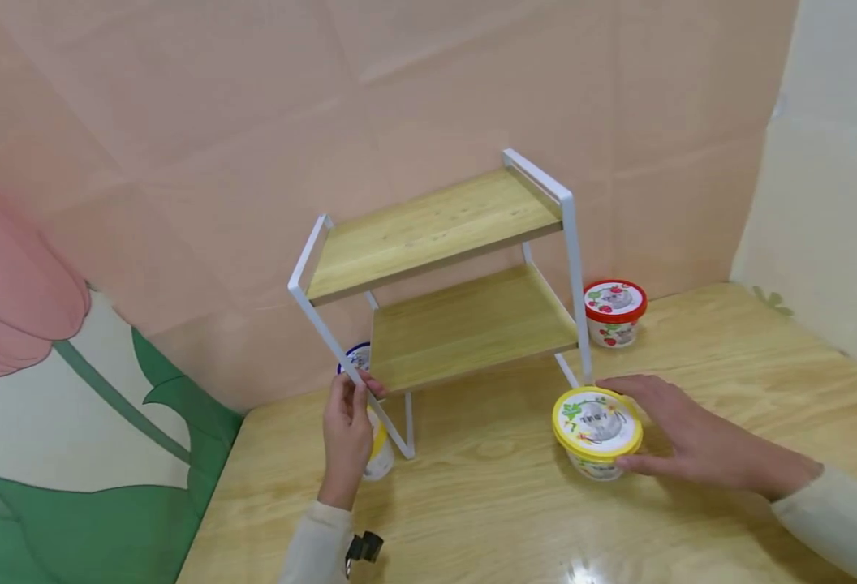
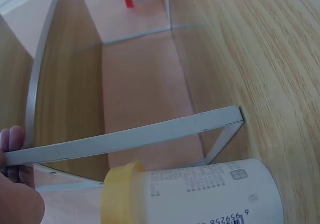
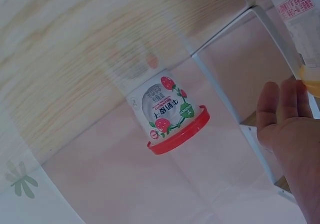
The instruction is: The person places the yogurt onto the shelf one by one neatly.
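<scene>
A two-tier wooden shelf rack (image 1: 472,320) with a white metal frame (image 2: 135,135) stands on the table. My left hand (image 1: 348,430) grips the frame's front left leg near the lower board; in the left wrist view its fingers (image 2: 15,136) curl round the white bar. At the rack's front right, my right hand (image 1: 699,442) holds a yellow-lidded tub (image 1: 596,430) from the right, thumb against its near side and a finger along the far rim. In the right wrist view, the fingers (image 3: 287,101) are at the yellow lid (image 3: 311,83).
A red-lidded tub (image 1: 613,316) stands behind the rack's right side, near the wall. By the left leg are another yellow-lidded tub (image 2: 210,194) and, farther back, a blue-lidded one (image 1: 359,357), both partly hidden. A wall cloth (image 1: 472,89) hangs behind the table (image 1: 494,503).
</scene>
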The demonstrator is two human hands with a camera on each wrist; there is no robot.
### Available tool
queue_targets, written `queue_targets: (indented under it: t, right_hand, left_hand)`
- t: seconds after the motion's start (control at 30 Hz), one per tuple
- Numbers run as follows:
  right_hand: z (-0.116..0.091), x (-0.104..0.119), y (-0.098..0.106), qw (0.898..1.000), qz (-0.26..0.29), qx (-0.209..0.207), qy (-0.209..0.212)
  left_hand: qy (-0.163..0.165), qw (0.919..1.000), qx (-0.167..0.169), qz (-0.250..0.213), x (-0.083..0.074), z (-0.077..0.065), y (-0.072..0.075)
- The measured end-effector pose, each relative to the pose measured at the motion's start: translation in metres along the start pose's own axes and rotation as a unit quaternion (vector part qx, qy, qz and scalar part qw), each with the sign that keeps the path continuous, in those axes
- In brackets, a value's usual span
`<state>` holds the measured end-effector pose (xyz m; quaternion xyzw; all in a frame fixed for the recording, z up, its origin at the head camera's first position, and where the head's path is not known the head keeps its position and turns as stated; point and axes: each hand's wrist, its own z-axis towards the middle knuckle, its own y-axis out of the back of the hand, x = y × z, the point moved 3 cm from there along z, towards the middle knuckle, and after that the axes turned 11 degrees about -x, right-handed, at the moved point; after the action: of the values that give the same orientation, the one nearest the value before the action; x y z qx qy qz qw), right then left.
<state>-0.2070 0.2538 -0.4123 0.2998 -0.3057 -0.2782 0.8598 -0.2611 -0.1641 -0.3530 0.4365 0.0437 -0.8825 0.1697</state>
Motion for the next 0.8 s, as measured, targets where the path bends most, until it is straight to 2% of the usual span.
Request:
queue_targets:
  t: [0.4,0.6,0.8]
  right_hand:
    - [0.0021,-0.0013,-0.0040,1.000,-0.012,0.013,-0.005]
    - [0.0052,-0.0036,-0.0045,1.000,-0.017,0.007,-0.001]
    - [0.0058,-0.0042,-0.0055,1.000,-0.020,0.009,0.000]
  left_hand:
    - [-0.013,0.9997,0.001,-0.019,0.0016,0.0008,0.0037]
    - [-0.029,0.9994,0.017,-0.007,-0.0013,0.0060,0.0036]
    - [-0.019,0.9995,0.024,-0.006,-0.0020,0.0069,0.0053]
